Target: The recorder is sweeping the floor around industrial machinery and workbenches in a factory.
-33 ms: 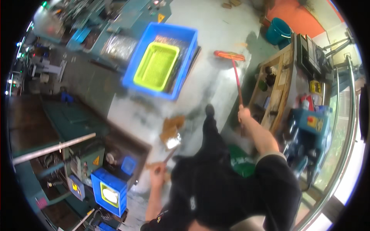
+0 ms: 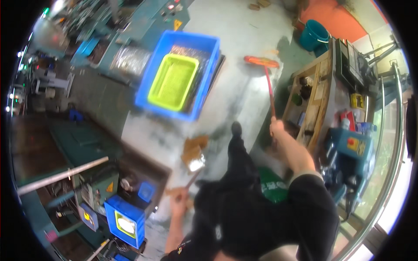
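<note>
My right hand (image 2: 277, 127) is closed around the red handle of a broom (image 2: 270, 89). Its orange-red head (image 2: 261, 62) rests on the pale floor, ahead and slightly left of that hand. Lower on the left, my left hand (image 2: 178, 201) grips a thin dark stick (image 2: 192, 179). The stick leads up to a flat brown, dustpan-like piece (image 2: 193, 150) with a shiny metallic patch; blur hides its exact shape. My dark shoe (image 2: 236, 128) stands between the two tools.
A blue crate (image 2: 146, 98) with a lime-green basket (image 2: 174, 82) inside lies ahead. Green machines (image 2: 143, 21) line the left. To the right stand a wooden shelf (image 2: 324, 82) and a teal bucket (image 2: 314, 35). A smaller blue crate (image 2: 138, 217) is low left.
The crate and basket now appear slightly lower and farther left in the picture. The broom head shows a little farther right. Both hands keep their grips.
</note>
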Demonstrator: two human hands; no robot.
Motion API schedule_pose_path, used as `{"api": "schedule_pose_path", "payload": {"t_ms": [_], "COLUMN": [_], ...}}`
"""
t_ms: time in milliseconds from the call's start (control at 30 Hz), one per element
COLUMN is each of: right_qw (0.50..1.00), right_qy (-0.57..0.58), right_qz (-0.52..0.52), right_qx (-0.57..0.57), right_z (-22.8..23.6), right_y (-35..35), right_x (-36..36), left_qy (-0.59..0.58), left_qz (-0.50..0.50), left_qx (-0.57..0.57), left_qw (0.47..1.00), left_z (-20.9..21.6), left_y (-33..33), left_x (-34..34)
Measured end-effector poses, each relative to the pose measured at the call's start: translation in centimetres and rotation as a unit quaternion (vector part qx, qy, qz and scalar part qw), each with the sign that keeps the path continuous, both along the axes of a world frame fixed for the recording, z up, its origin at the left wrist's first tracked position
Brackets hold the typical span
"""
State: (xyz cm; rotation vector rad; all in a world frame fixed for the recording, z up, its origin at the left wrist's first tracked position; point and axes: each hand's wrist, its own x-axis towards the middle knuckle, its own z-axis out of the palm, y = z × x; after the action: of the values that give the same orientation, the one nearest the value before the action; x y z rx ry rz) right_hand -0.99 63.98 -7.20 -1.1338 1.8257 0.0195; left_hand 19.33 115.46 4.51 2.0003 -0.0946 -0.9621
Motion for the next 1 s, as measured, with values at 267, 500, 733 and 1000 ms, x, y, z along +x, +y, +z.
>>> {"api": "schedule_pose_path", "payload": {"t_ms": [267, 500, 733, 1000], "right_qw": [0.995, 0.997, 0.983, 0.995], "right_qy": [-0.002, -0.003, -0.057, 0.069], "right_qz": [0.021, -0.074, -0.093, 0.074], "right_qx": [-0.097, 0.033, 0.148, -0.024], "right_z": [-8.3, -7.5, 4.9, -8.2], "right_y": [-28.4, -20.7, 0.2, -31.6], "right_x": [2.3, 2.3, -4.1, 2.2], "left_qy": [0.058, 0.067, 0.089, 0.047], "left_qz": [-0.026, -0.031, -0.05, -0.071], "left_qx": [0.04, 0.043, 0.017, 0.053], "left_qw": [0.997, 0.996, 0.995, 0.995], "left_z": [1.8, 2.4, 3.1, 2.7], "left_y": [-12.1, -16.2, -16.3, -16.5], "left_x": [0.8, 2.0, 3.7, 3.6]}}
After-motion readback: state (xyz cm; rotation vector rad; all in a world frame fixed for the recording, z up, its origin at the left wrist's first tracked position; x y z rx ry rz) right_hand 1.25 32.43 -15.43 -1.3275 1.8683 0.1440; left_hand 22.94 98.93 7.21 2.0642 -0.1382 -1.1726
